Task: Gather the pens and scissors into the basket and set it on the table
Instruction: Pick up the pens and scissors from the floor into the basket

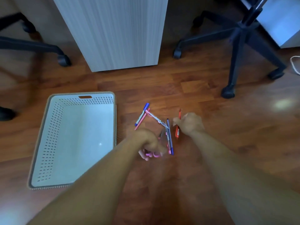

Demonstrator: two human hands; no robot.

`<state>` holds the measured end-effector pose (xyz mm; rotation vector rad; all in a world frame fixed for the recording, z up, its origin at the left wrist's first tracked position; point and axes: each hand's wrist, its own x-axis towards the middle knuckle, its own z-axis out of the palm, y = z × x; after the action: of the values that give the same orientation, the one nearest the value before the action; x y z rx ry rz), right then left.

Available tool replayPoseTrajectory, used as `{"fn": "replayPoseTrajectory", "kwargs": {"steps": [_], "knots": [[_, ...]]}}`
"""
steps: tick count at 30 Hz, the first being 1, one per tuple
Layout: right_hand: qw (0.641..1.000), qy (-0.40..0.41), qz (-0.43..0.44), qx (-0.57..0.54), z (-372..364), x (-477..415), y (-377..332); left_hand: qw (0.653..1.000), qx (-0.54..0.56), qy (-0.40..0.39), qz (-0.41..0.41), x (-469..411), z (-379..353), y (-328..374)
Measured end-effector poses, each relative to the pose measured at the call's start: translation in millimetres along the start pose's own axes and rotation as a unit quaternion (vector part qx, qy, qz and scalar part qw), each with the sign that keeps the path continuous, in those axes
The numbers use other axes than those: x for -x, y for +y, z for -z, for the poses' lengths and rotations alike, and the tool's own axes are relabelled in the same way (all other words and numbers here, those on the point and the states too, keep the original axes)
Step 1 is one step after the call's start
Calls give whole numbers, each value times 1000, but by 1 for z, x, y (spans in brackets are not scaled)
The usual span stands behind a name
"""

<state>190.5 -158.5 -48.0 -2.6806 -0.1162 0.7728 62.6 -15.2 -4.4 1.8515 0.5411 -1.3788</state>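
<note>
A white perforated basket [48,143] with a woven rim lies on the wooden floor at the left, nothing inside it. Several pens [168,137] are scattered on the floor right of it, among them a blue marker [142,114] and a pink pen. My left hand [146,142] is closed around the pink handles of the scissors [154,154], whose blades point up toward the pens. My right hand [190,123] pinches an orange-red pen [177,132] lying at the right of the pile. Motion blur softens both hands.
A white cabinet [116,30] stands behind the pens. Black office-chair bases with castors stand at the right [240,39] and far left [32,44]. A white cord [293,62] lies at the right edge.
</note>
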Motion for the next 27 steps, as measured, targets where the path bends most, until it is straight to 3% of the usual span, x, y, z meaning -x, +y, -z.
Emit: {"fn": "replayPoseTrajectory", "kwargs": {"steps": [2, 8, 13, 18, 20, 23, 27], "knots": [[999, 4, 24, -21, 6, 0, -22, 999, 26, 9, -22, 19, 21, -9], [989, 14, 89, -118, 12, 1, -98, 972, 118, 195, -60, 57, 77, -60], [964, -77, 143, -209, -11, 23, -155, 953, 171, 249, -1, 78, 106, -120], [935, -199, 231, -182, -53, 49, -184, 941, 144, 284, 116, 65, 91, -178], [929, -221, 256, -150, -68, 54, -182, 929, 184, 294, 127, 46, 71, -192], [928, -208, 285, -122, -74, 58, -175, 894, 318, 295, 112, 24, 42, -203], [929, -172, 308, -111, -68, 58, -172, 866, 330, 357, 116, 13, 32, -205]]}}
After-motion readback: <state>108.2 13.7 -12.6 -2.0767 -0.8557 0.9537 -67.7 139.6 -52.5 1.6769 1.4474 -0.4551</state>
